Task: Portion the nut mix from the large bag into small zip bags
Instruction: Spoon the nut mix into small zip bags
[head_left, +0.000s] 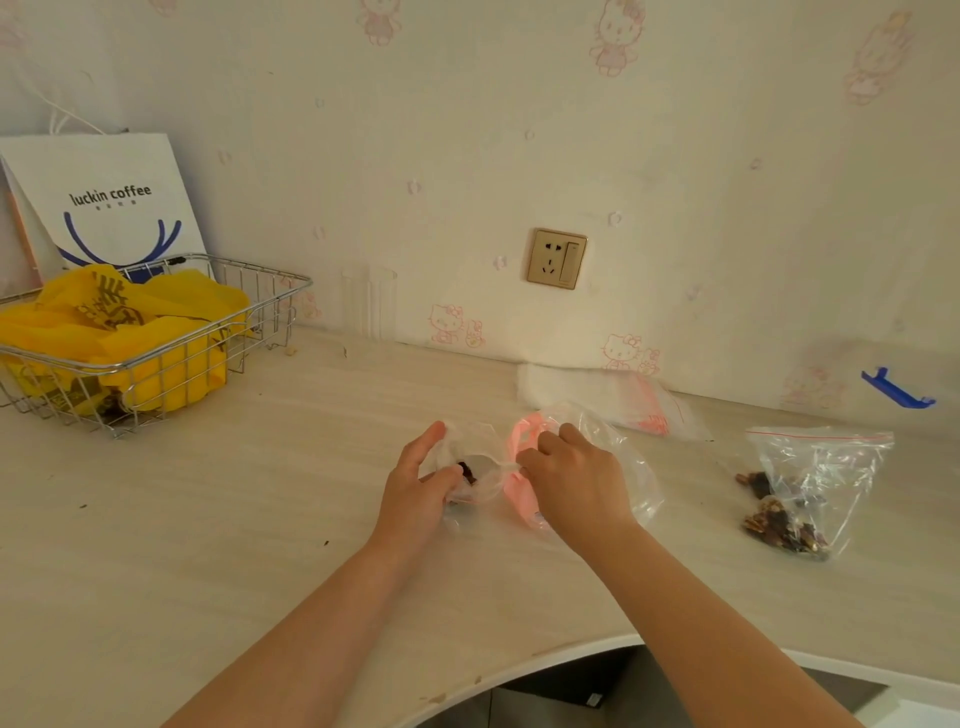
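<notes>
At the middle of the pale table, my left hand (421, 483) pinches the crumpled rim of a clear plastic bag (480, 467) with a few dark nut pieces inside. My right hand (571, 478) grips the bag's other side, where pink film and loose clear plastic (631, 462) bunch under it. To the right lies a small zip bag (810, 483) with a red seal line, holding dark nut mix, with a few pieces beside it. A stack of empty zip bags (613, 397) lies flat near the wall.
A wire basket (270, 312) with yellow plastic bags stands at the back left, in front of a white paper coffee bag (109, 197). A blue clip (898, 389) lies at the far right by the wall. The table's curved front edge (519, 670) is near me.
</notes>
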